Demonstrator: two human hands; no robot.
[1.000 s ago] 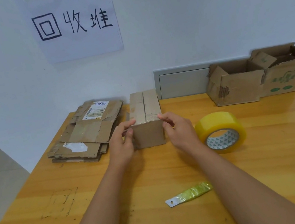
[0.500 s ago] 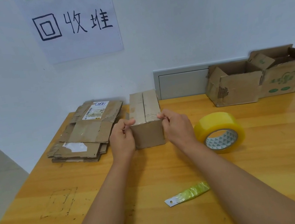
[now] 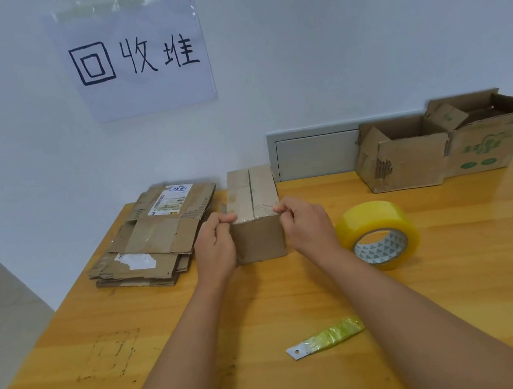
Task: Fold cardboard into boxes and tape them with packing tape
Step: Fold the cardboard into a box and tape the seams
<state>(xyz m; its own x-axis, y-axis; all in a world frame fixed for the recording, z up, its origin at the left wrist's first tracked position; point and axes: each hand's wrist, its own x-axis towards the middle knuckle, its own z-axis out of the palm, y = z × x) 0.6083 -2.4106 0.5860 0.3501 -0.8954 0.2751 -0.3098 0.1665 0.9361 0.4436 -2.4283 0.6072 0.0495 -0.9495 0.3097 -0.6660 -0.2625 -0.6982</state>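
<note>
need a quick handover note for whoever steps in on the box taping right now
Left hand and right hand each grip a near top corner of the small closed brown cardboard box.
Yellow packing tape roll lies right of it; flattened cardboard stack lies left; green-wrapped cutter blade lies nearer the person.
Done: box folded, flaps closed.
Left: check the top seam tape, then fold the stack.

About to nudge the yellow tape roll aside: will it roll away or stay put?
The tape roll lies flat on the table, so it should slide, not roll. It looks nearly full, so probably fairly heavy. Its glossy side may slip in the hands.
</note>
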